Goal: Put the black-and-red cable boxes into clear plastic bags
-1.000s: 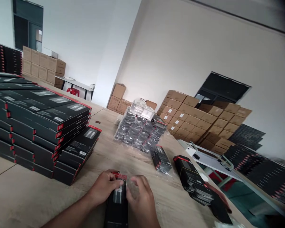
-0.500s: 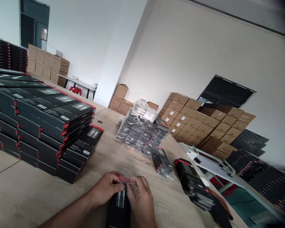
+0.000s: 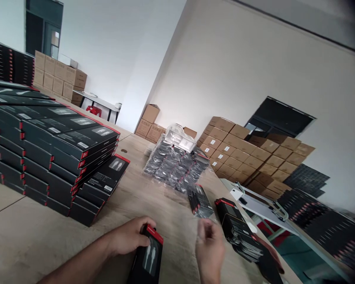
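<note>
My left hand [image 3: 127,238] grips the far end of a flat black box with a red edge [image 3: 148,258] that lies on the wooden table [image 3: 26,236] in front of me. My right hand [image 3: 210,249] hangs just to the right of the box, apart from it, with fingertips pinched together; whatever is in them is too small or blurred to name. The box shows a picture of white cables on its top face.
A tall stack of like black boxes [image 3: 50,157] fills the left. Plastic-wrapped packets [image 3: 174,163] lie mid-table, a loose packet [image 3: 199,201] and a black pile [image 3: 239,230] to the right. Cardboard cartons [image 3: 254,157] stand behind.
My right hand has left the box's red end and moved right, fingers pinched. The left hand still holds the box, which has turned a little.
</note>
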Available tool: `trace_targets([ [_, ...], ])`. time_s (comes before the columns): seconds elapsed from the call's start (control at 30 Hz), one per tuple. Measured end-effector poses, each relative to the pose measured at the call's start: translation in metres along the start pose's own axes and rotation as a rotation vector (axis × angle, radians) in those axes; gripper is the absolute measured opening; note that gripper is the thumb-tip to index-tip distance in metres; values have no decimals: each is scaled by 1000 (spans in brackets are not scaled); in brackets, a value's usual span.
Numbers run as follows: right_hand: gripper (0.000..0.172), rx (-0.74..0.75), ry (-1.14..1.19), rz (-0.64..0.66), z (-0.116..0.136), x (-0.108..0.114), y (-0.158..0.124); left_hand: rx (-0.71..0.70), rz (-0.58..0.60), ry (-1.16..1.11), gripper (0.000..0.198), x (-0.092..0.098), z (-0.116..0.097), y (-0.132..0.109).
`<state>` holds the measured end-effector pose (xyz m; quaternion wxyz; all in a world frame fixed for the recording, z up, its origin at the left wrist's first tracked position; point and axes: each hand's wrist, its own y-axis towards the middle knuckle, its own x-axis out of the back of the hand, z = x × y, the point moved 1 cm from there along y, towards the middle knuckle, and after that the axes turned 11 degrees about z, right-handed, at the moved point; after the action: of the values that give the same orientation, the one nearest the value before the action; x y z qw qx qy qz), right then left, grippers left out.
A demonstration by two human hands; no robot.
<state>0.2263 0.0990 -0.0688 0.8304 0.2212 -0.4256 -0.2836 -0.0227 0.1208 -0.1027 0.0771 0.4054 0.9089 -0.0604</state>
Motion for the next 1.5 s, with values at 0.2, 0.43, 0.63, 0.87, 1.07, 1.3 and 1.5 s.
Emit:
trace_targets([
  [0.2, 31, 139, -38, 377, 2, -23, -12, 89, 60, -323, 61, -1, 7, 0],
  [0.43, 19, 198, 115, 651, 25, -46, -27, 44, -46, -300, 68, 6, 18, 9],
  [0.63, 24, 225, 163, 790, 33, -37, -29, -38, -44, -130, 72, 4, 11, 9],
  [0.87, 32, 137, 209, 633, 20, -35, -26, -25, -164, 107, 62, 1, 15, 11],
  [1.07, 34, 120, 217, 646, 22, -38, -27, -132, -171, 80, 57, -2, 18, 12],
  [1.3, 37, 68, 256, 627, 27, -40, -28, -105, -136, -16, 56, 1, 23, 16],
  [1.5, 45, -37, 273, 621, 28, -39, -28, -146, -199, 54, 45, 1, 20, 15],
])
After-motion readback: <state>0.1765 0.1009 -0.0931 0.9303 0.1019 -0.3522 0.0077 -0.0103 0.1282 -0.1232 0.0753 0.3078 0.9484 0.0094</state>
